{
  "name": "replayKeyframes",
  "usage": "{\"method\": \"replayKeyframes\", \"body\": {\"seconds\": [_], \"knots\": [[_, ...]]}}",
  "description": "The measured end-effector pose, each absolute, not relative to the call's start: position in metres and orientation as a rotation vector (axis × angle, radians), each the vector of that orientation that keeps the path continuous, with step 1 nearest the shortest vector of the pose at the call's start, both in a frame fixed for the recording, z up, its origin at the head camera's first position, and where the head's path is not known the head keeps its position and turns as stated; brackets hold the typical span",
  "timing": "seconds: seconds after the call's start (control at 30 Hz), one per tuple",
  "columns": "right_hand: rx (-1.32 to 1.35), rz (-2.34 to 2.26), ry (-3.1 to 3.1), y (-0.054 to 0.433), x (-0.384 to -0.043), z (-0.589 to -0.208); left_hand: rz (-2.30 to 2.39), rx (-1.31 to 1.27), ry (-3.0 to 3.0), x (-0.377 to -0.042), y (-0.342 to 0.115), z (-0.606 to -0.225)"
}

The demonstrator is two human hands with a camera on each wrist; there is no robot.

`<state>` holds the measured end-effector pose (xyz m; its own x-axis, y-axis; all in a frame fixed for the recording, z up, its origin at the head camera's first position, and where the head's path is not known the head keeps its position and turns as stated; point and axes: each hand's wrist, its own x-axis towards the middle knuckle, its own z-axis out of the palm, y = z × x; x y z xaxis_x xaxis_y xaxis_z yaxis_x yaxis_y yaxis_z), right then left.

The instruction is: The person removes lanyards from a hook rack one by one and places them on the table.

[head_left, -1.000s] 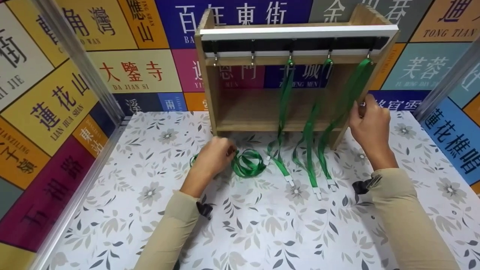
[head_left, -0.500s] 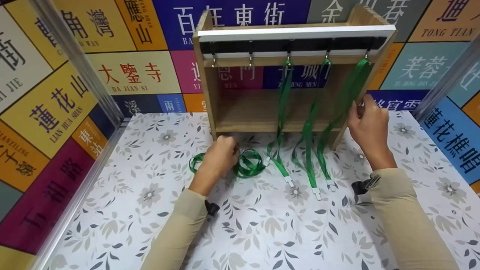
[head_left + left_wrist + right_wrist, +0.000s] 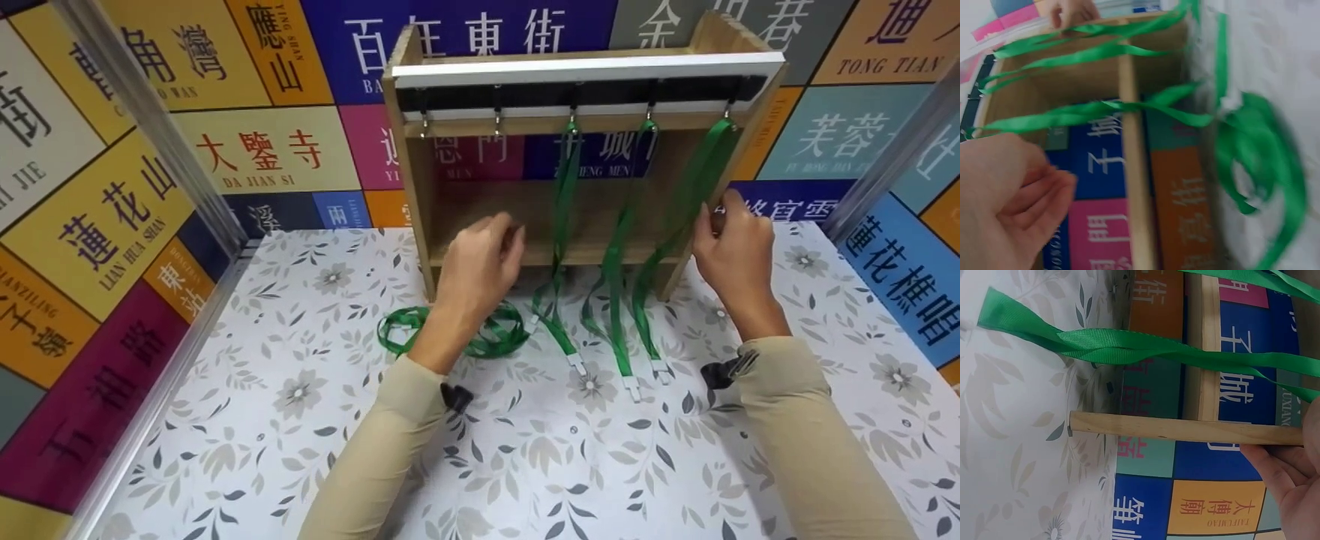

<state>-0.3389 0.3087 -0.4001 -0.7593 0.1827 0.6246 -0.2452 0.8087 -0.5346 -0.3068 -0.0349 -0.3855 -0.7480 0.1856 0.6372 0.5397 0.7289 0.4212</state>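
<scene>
A wooden rack (image 3: pixel 426 187) stands upright at the back of the table, with several metal hooks along a black strip. Three green lanyards (image 3: pixel 568 180) hang from its hooks, and their white clips rest on the table. My left hand (image 3: pixel 480 262) is raised before the rack's lower left part, fingers loosely curled; the left wrist view shows nothing in it. Coiled green lanyard (image 3: pixel 499 330) lies on the table, partly hidden by my left forearm. My right hand (image 3: pixel 735 255) grips the right side panel (image 3: pixel 1185 429) of the rack between thumb and fingers.
The two leftmost hooks (image 3: pixel 498 124) carry no lanyard. A panel (image 3: pixel 270 150) of coloured sign tiles stands behind the rack. Clear edge posts (image 3: pixel 150 105) rise at the sides. A floral cloth (image 3: pixel 570 465) covers the table.
My left hand has risen from the coiled lanyard and moved right and up, in front of the rack. My right hand keeps its grip on the side panel.
</scene>
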Motion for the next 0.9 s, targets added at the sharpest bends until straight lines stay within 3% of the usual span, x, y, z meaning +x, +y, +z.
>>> {"method": "replayKeyframes", "body": {"seconds": [0.47, 0.9], "knots": [[0.076, 0.762, -2.262, 0.31, -0.341, -0.403, -0.936, -0.557, -2.075, -0.324, 0.024, -0.301], [0.069, 0.828, -2.297, 0.309, -0.339, -0.401, -0.64, -0.496, -2.138, -0.32, 0.033, -0.288]]}}
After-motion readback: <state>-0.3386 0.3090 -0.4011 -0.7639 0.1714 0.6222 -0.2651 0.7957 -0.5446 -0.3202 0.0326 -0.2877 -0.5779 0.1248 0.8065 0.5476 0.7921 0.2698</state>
